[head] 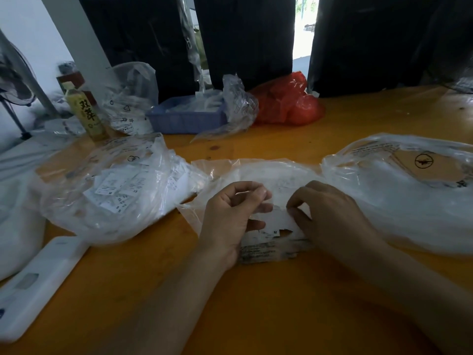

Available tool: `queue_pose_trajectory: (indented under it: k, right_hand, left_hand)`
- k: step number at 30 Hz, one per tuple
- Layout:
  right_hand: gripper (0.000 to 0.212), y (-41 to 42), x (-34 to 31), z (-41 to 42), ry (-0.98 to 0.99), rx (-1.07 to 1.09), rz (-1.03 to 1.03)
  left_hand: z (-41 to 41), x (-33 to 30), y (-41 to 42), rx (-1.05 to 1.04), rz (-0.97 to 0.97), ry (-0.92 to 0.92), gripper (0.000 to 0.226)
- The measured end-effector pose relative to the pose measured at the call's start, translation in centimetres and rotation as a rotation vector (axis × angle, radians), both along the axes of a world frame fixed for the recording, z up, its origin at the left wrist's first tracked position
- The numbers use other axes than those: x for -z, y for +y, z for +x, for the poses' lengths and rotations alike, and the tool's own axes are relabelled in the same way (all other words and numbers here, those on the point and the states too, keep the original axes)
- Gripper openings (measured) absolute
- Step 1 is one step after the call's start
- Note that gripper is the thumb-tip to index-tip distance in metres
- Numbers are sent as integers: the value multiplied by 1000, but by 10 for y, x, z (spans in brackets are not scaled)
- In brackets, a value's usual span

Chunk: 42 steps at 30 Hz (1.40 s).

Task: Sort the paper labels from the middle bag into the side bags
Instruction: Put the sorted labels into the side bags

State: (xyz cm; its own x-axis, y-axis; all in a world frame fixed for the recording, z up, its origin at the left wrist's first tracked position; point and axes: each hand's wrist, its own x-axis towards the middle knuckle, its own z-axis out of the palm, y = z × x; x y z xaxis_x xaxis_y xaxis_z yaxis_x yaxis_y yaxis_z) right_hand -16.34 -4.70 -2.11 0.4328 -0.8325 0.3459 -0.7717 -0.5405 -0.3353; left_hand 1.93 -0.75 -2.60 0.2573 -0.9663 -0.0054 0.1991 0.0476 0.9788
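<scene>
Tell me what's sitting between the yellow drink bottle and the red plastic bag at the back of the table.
In the head view, a crumpled clear bag and a blue tray holding white pieces lie between the bottle and the red bag.

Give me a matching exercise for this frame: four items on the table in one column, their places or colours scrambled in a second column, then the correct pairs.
Items:
1. left bag
2. tray
3. bottle
4. label

Descriptions:
A. blue, at the back
B. held between both hands
C. yellow, upright at far left
D. clear, holds labels marked S and XS

Pairs: 1-D, 2-A, 3-C, 4-B
</scene>
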Motion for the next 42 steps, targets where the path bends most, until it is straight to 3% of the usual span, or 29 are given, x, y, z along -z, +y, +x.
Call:
queue_pose_trajectory:
  k: [7, 9, 15, 20, 23, 26, 29, 31, 36, 39, 42]
  right_hand:
    - [10, -6, 0, -7, -595, 84, 208]
    - [16, -8, 0, -8, -662, 66, 251]
    - [10, -8, -2, -9, -752, 48, 260]
    - [4, -1, -7, -9, -821, 28, 229]
    - [15, 2, -11, -7, -909, 15, 285]
    - [10, 1, -9, -7, -816, 60, 258]
    - [25, -2, -5, -8, -802, 95, 226]
    - [31, -5, -4, -9, -798, 89, 209]
    - [18, -5, -1, -10, -802, 19, 214]
    - [34, -5, -5, -6, -910, -54, 315]
    - [35, -5, -4, -6, -805, -1, 223]
  left_hand:
    - [-1, 1, -2, 22, 15, 131, 22]
    - [-1, 2, -3, 43, 6, 190, 21]
    - [-1, 3, -4, 47, 14, 221, 32]
    - [0, 3, -4, 62, 4, 230, 24]
    - [0, 3, -3, 82, 4, 213, 29]
    - [0, 5, -4, 71, 23, 220, 25]
    - [0, 6, -5, 74, 32, 223, 18]
    - [0, 6, -5, 83, 31, 225, 22]
    - [0, 6, -5, 110, 25, 216, 23]
    - [0, 5, -4, 127, 16, 201, 28]
    - [-1, 5, -3, 135, 13, 187, 32]
